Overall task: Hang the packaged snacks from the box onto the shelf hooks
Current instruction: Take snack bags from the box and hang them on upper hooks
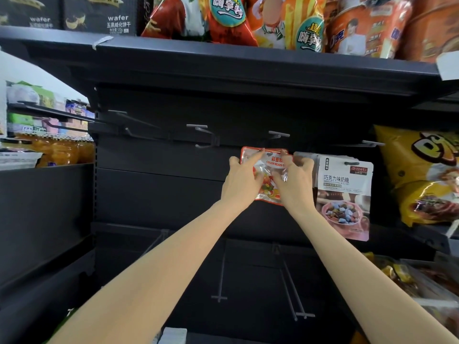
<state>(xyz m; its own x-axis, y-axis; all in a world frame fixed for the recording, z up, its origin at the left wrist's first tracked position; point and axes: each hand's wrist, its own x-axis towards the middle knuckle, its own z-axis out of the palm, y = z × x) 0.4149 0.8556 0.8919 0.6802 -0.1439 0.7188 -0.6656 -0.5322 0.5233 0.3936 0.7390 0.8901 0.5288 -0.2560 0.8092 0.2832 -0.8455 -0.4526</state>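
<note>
nearest, at the bottom of the view, bare lower hooks [219,276] jut out from the dark back panel [159,194], with both forearms reaching up over them. the left hand [242,181] and right hand [295,181] meet on a color beans candy packet [267,186], each grip curled and pinching its upper part, fingertips near the top edge; the hands cover much of its face. the packet is held against the panel just under an empty grey hook [278,134], apart from it, and slightly tilted. it is clear plastic with a red border, an orange label strip and bright mixed candies showing through. just right of it, touching or nearly so, a white chocolate milk candy packet [344,194] hangs on its own hook. further right lies a yellow snack bag [422,180]. another empty hook [202,135] sits to the left. above, the dark shelf [223,60] carries orange chip bags [285,21] and black wafer boxes [99,16]. far left, orange drink bottles [62,150].
</note>
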